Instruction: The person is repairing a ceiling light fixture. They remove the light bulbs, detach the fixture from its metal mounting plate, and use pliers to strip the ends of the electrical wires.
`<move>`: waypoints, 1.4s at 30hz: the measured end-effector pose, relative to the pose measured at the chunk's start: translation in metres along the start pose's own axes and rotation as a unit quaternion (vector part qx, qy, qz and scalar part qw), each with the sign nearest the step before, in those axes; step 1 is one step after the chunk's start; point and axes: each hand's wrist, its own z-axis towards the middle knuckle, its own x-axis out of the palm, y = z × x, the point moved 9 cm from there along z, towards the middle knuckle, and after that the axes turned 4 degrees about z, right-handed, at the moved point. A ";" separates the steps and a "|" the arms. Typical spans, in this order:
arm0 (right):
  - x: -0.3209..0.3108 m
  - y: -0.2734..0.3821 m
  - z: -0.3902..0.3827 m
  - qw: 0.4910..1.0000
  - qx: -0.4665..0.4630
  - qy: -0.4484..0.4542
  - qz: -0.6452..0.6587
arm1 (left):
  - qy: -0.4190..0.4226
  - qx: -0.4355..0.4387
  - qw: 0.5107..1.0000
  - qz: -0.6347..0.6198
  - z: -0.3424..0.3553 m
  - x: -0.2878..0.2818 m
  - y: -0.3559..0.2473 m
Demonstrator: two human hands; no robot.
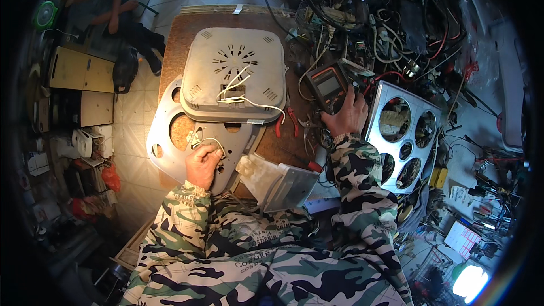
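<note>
My left hand (203, 166) is closed in a pinch on a thin white wire (214, 140), over a grey metal panel with round holes (160, 130). A small pale part (195, 137) lies at the wire, just above my fingers. My right hand (349, 114) grips the lower end of a dark multimeter (328, 85), thumb on one side and fingers on the other. Beyond my left hand an upturned beige appliance housing (198, 68) rests partly on the panel, with white wires (235, 85) coming out of its slotted base.
Red-handled pliers (292, 122) lie between the housing and my right hand. A clear plastic box (289, 187) stands near my lap. At right leans a silvery plate with round openings (406, 149). Tangled cables (391, 34) crowd the far right. Another person (116, 17) sits at far left.
</note>
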 end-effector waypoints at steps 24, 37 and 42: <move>-0.004 -0.050 -0.185 0.932 0.079 0.099 0.339 | 0.043 0.014 0.998 0.049 0.002 -0.006 0.010; -0.030 -0.118 -0.286 0.942 0.222 0.033 0.251 | 0.048 0.000 0.998 -0.047 0.009 0.004 0.019; -0.069 -0.202 -0.344 0.914 0.344 -0.164 0.141 | 0.050 0.008 0.998 -0.034 0.012 -0.002 0.022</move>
